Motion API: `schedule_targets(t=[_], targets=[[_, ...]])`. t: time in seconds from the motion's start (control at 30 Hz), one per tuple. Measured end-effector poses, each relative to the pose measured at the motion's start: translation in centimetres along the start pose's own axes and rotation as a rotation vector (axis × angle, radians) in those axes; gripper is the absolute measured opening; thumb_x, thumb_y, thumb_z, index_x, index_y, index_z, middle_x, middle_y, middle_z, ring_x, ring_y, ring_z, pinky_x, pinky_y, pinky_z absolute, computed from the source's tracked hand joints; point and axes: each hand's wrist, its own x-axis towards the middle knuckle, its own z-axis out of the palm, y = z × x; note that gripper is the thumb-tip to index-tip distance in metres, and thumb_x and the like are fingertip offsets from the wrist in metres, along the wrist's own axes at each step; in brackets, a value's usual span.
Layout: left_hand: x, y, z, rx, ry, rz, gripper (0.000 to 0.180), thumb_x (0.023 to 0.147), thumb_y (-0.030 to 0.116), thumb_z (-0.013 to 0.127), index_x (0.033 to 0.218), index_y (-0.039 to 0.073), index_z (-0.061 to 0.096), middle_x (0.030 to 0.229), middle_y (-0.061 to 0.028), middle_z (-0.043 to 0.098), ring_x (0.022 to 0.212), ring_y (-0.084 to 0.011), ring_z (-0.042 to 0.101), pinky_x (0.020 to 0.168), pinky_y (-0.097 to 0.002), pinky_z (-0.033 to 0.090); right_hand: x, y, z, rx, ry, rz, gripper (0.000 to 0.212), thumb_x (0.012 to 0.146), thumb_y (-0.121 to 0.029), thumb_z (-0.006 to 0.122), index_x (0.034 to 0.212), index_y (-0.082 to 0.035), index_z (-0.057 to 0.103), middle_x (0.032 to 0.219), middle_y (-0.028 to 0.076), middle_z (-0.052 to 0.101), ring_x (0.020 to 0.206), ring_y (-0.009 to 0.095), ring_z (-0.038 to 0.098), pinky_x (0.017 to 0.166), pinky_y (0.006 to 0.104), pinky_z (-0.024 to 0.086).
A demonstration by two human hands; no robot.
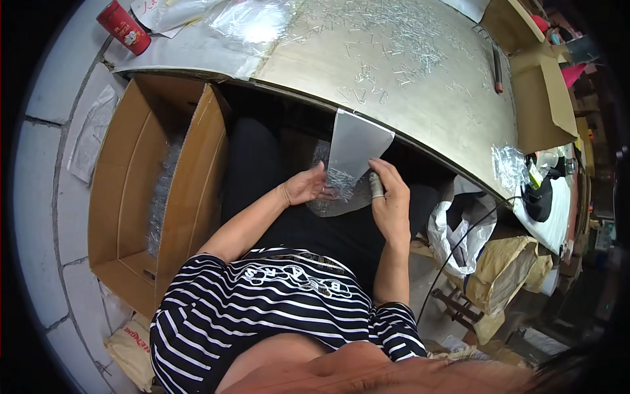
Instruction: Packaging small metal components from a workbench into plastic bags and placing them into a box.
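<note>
A grey sheet (357, 141), narrowing downward like a chute, hangs from the table's near edge over my lap. A small heap of thin bent metal wire pieces (341, 182) gathers at its lower end. My left hand (307, 185) is beside the heap on the left, thumb up and fingers apart, some fingertips partly hidden by the wire pieces. To the right of the sheet, my right hand (392, 197) has its fingers stretched toward the sheet's edge. A finger of it wears a pale wrap (376, 184). Neither hand visibly grips anything.
Many loose wire pieces (413, 36) lie scattered over the metal tabletop (295, 69). At my left stands an open cardboard box (180, 190) holding more metal pieces. A red can (123, 27) is at the far left. A white plastic bag (453, 240) hangs at right near a black cable (453, 253).
</note>
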Motion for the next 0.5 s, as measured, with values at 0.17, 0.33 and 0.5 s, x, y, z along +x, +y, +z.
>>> schedule_targets(t=[0.17,0.33,0.5], targets=[[-0.2,-0.4,2.0,0.456,0.156,0.086,0.055,0.077,0.006,0.074,0.126,-0.002,0.05,0.112,-0.0098,0.064,0.097,-0.0177,0.065,0.084,-0.0323,0.056,-1.3,0.7,2.3,0.017,-0.074,-0.063,0.045,0.077,0.015,0.049,0.119,0.002,0.057,0.119,0.02,0.059,0.115,0.033,0.056,0.098,0.0352,0.044],[-0.1,-0.8,2.1,0.576,0.229,0.116,0.046,0.074,0.003,0.077,0.115,-0.003,0.057,0.098,-0.0071,0.065,0.083,-0.0146,0.066,0.075,-0.0274,0.056,-1.3,1.2,2.8,-0.036,-0.466,0.049,0.041,0.076,0.007,0.052,0.117,0.001,0.059,0.116,0.02,0.06,0.11,0.038,0.056,0.094,0.0413,0.045],[0.0,-1.3,-0.2,0.851,0.342,-0.008,0.035,0.078,0.008,0.075,0.109,-0.002,0.062,0.09,-0.0052,0.065,0.074,-0.0133,0.065,0.068,-0.0277,0.057,-2.1,3.5,5.1,-0.013,-0.532,0.027,0.026,0.083,0.0,0.054,0.108,0.001,0.064,0.101,0.021,0.065,0.101,0.038,0.06,0.087,0.043,0.048]])
